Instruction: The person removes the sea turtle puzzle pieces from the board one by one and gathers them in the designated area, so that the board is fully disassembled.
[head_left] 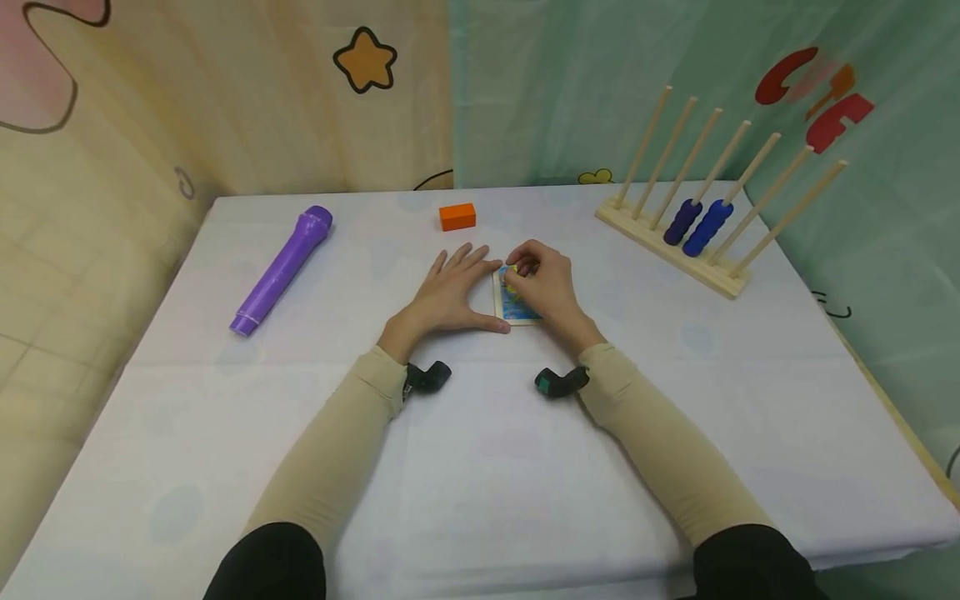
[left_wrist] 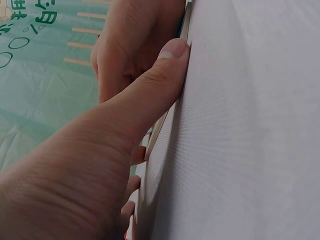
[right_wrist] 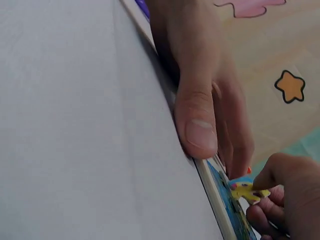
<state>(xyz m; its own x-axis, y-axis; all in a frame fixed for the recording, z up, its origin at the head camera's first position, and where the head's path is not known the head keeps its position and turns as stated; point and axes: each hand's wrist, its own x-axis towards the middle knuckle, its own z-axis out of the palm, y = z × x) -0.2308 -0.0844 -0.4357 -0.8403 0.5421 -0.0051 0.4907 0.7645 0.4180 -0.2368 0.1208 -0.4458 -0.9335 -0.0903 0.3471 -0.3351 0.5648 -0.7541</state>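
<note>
A small wooden jigsaw board (head_left: 517, 310) with a blue picture lies flat on the white table between the two hands. My left hand (head_left: 450, 293) is spread along its left side, thumb at the near corner and index fingertip at the far corner. With thumb and curled fingers, my right hand (head_left: 553, 290) pinches a yellow puzzle piece (right_wrist: 245, 192) over the board. In the right wrist view the piece stands up at an angle from the picture. The right hand covers the board's right part. In the left wrist view the left thumb (left_wrist: 160, 72) presses against the board's edge.
An orange block (head_left: 457, 217) sits behind the hands. At the left lies a purple stick with a knobbed end (head_left: 281, 271). A wooden peg rack (head_left: 671, 250) with dark blue and blue beads stands at the back right. Printed curtains (head_left: 525, 92) hang behind the table.
</note>
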